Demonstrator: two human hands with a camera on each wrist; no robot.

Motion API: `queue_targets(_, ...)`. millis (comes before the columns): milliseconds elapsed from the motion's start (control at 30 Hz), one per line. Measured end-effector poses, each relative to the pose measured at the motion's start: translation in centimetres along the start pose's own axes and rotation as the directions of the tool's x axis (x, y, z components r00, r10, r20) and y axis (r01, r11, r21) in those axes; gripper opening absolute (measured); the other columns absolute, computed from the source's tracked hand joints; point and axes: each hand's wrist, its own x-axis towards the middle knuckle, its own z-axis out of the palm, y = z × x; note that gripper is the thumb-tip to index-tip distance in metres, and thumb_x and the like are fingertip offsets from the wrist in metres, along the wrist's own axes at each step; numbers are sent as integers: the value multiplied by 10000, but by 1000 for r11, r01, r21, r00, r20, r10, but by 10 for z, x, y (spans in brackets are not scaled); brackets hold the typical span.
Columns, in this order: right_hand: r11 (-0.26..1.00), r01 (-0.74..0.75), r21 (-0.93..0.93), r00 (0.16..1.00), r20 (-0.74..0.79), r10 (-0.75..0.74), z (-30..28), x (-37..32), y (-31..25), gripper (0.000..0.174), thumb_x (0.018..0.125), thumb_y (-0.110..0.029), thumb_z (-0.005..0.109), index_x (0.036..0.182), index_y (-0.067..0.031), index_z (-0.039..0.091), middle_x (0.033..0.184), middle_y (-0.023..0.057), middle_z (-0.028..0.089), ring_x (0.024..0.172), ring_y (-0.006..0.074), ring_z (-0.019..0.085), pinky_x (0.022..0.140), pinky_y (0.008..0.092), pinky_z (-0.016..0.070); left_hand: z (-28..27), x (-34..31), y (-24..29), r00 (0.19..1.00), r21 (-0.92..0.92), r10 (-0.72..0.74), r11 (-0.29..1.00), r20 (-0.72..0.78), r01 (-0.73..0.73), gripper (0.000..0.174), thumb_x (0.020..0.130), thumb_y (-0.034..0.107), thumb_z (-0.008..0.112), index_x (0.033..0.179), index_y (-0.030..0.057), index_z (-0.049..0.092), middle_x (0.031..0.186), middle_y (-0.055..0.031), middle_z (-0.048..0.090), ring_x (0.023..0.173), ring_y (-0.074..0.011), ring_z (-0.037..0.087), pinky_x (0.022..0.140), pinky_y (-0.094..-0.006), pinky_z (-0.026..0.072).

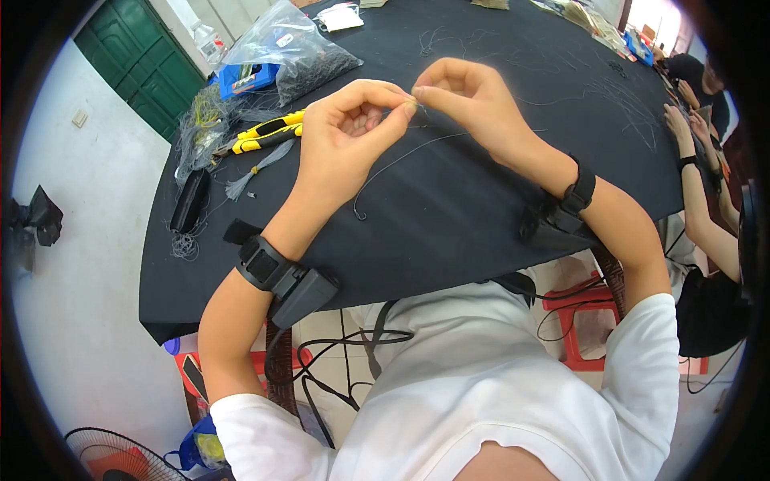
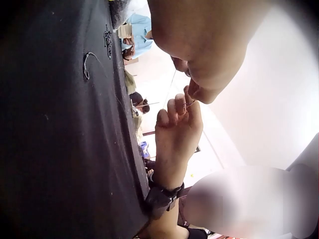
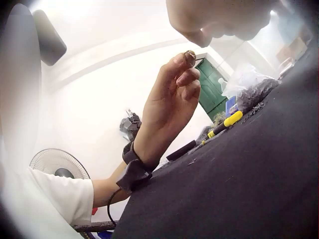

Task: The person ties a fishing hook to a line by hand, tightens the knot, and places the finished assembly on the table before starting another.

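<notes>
Above the table, my left hand [image 1: 349, 132] pinches a small curved hook [image 3: 191, 57] between thumb and forefinger. My right hand [image 1: 475, 104] meets it fingertip to fingertip, thumb and forefinger pinching thin fishing line at the hook; the fingers mostly hide it, and I cannot tell how the line lies there. Below the hands a length of clear line [image 1: 401, 154] curves across the black cloth, ending in a small hook shape [image 1: 360, 215]. Yellow-and-black pliers [image 1: 269, 133] lie just left of my left hand.
A plastic bag of small dark pieces [image 1: 309, 68] stands at the back left beside a blue box [image 1: 247, 78]. Tangled line [image 1: 200, 128], a tied line bundle [image 1: 258, 170] and a black case [image 1: 190, 200] lie along the left edge. Another person's arms [image 1: 694, 152] reach in at right.
</notes>
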Motion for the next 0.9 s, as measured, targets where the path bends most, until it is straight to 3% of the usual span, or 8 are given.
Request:
queue_targets(67,993,-110,50,993,38,109,3,-5,-7,116,822,-133,607,846,-21,588,773,-7,591,693,22,495,603,171,365,0,0,0,999,-24,-13,1000,-31,12,69,801,-7,633,868,-22,631,865,-27,611,719,-17,503,620,-146,385)
queue_targets(200,988,-93,121,996,30,90,15,-10,1,102,755,-111,620,747,-25,566,631,-49,514,561,4,438,502,171,337,1,1,0,987,-75,-80,995,-139,70,88,815,12,628,893,-28,630,848,-28,614,735,-30,531,643,-158,415)
queue_targets(300,996,-48,78,994,100,40,17,-15,-5,100,755,-98,618,743,-19,557,606,-62,469,546,-1,405,488,174,319,-2,1,-1,974,-82,-132,990,-184,119,95,820,28,628,899,-24,633,806,-16,612,711,-26,530,631,-155,414)
queue_targets(333,995,79,61,992,93,-84,19,-16,-2,94,771,-85,607,742,-16,549,599,-70,427,537,-1,364,477,179,293,-3,0,-2,970,-83,-148,987,-193,134,96,821,34,630,899,-22,634,790,-11,610,698,-23,526,623,-152,411)
queue_targets(433,991,132,10,984,121,-133,19,-18,-10,90,795,-82,604,761,-14,556,602,-69,416,535,2,349,473,184,281,-1,0,-3,968,-41,-137,990,-209,132,84,818,38,633,880,-20,637,720,26,576,627,-2,475,555,-141,365)
queue_targets(633,929,329,-170,944,35,-328,11,-13,-16,74,816,-88,608,826,-19,583,594,-60,398,534,14,343,471,194,281,-2,0,-10,987,36,-88,995,-131,94,54,797,41,644,821,-8,642,661,73,505,569,22,361,491,-139,261)
queue_targets(667,909,348,-229,936,38,-349,8,-12,-20,68,819,-85,605,837,-22,587,595,-58,398,537,16,344,476,193,284,-1,-1,-8,989,36,-94,994,-118,99,51,791,37,647,818,-6,642,666,71,511,570,22,363,494,-139,266)
queue_targets(900,901,392,-187,919,30,-393,-2,1,-15,97,825,-110,613,836,-15,598,601,-63,433,547,9,369,488,186,299,4,-1,-2,999,82,-38,996,-17,40,45,766,15,657,800,-6,638,762,35,582,605,8,396,534,-149,314)
